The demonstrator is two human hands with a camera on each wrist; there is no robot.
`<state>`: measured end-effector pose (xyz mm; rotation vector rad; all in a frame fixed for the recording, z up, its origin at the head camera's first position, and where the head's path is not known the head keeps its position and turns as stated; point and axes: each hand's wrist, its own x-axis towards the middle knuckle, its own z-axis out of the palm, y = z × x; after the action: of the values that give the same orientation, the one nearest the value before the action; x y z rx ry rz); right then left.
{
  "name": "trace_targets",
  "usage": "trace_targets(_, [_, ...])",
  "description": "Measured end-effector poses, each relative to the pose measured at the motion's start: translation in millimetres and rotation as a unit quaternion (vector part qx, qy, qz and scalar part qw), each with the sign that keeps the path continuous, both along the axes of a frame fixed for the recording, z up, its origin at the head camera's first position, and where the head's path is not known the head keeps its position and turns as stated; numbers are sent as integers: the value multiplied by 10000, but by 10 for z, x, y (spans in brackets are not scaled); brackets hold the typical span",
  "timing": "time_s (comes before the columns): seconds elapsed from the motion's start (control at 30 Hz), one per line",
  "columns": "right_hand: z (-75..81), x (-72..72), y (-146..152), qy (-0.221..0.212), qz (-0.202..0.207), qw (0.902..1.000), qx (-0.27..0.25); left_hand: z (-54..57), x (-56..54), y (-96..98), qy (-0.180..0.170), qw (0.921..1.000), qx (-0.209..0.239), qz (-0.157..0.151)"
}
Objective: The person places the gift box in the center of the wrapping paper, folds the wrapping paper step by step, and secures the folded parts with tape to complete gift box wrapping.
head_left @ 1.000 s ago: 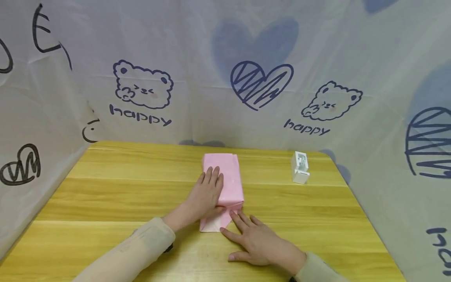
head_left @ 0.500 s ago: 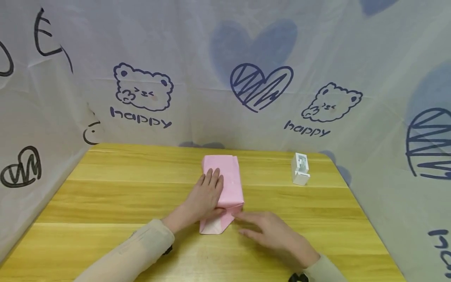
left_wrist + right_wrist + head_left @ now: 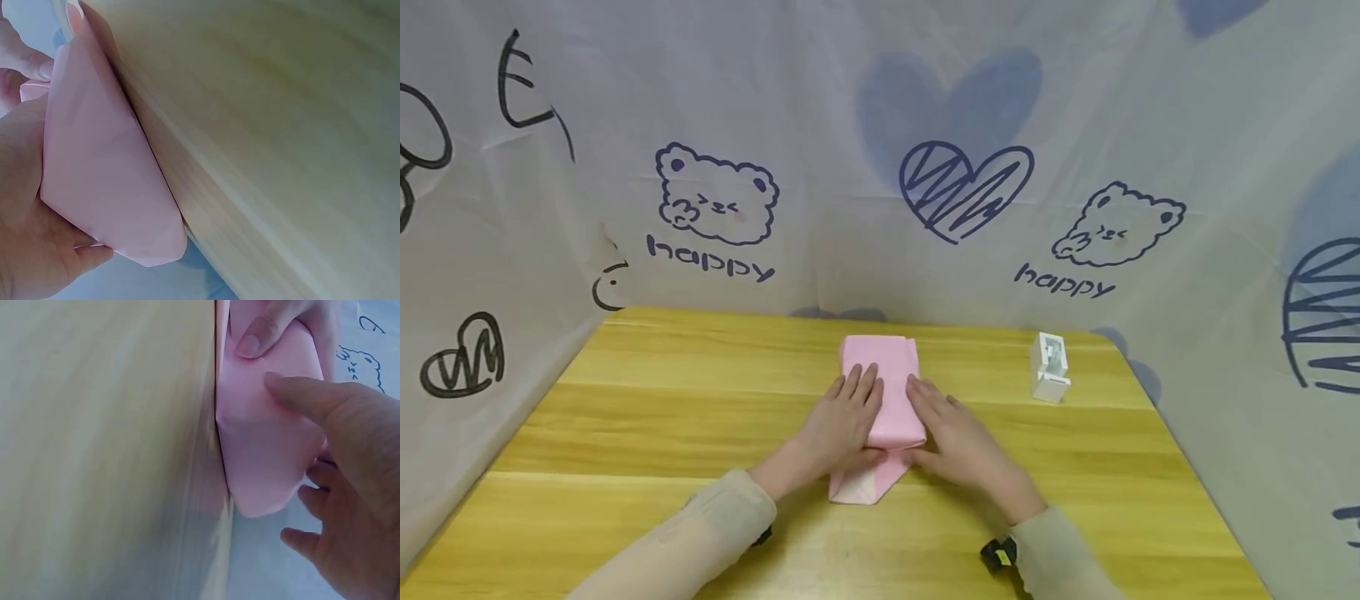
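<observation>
A pink paper-wrapped box [image 3: 893, 408] lies lengthwise on the wooden table. At its near end a folded paper flap [image 3: 859, 487] sticks out, part of it white. My left hand [image 3: 842, 421] rests on the box's left side, its fingers laid straight along the top and its thumb at the near end. The fingers of my right hand [image 3: 961, 437] touch the right long edge, thumb toward the near end. In the right wrist view, the left thumb [image 3: 256, 342] presses the pink end paper, and the right thumb [image 3: 294, 394] is close beside it.
A small white tape dispenser [image 3: 1049, 385] stands at the back right of the table [image 3: 685, 392]. A printed cloth [image 3: 835, 225] with hearts and bears hangs behind the table and along both sides.
My right hand has gone from the flap at the near end up to the box's right edge. The left hand stays on the box, and the view has shifted slightly.
</observation>
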<state>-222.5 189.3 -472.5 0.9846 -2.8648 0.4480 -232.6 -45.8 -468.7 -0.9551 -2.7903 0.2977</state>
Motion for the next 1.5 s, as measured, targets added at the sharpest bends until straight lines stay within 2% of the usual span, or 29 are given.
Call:
trace_targets(0.17, [-44, -76, -48, -15, 92, 9998, 182, -37, -33, 43, -197, 9998, 71, 78])
trace_targets(0.37, [-42, -195, -74, 234, 115, 9992, 290, -39, -99, 59, -153, 9995, 243, 160])
trace_targets(0.5, [-66, -257, -53, 216, 226, 9992, 250, -55, -145, 69, -161, 9993, 295, 154])
trace_targets(0.73, [-118, -242, -10, 131, 415, 9991, 6, -110, -119, 81, -579, 9936, 944, 228])
trace_targets(0.87, [-150, -239, -24, 166, 408, 9990, -106, -128, -131, 42, -630, 9917, 1118, 114])
trace_targets(1.0, [-162, -232, -28, 69, 382, 9990, -214, -91, -119, -30, -858, 9867, 1374, -114])
trace_targets(1.13, [-161, -227, -40, -93, 342, 9990, -275, -2, -50, -189, -1244, 9738, 1868, -373])
trace_targets(1.2, [-169, -225, -40, -136, 333, 9989, -301, 32, -6, -292, -1286, 9675, 2094, -594])
trace_targets(1.3, [-163, -222, -35, -185, 351, 9986, -349, 78, 49, -451, -1120, 9650, 2181, -930])
trace_targets(1.4, [-148, -218, -40, -251, 371, 9982, -393, 110, 94, -590, -704, 9661, 2096, -1331])
trace_targets(1.5, [-125, -210, -53, -351, 341, 9980, -392, 132, 130, -688, -341, 9635, 2007, -1738])
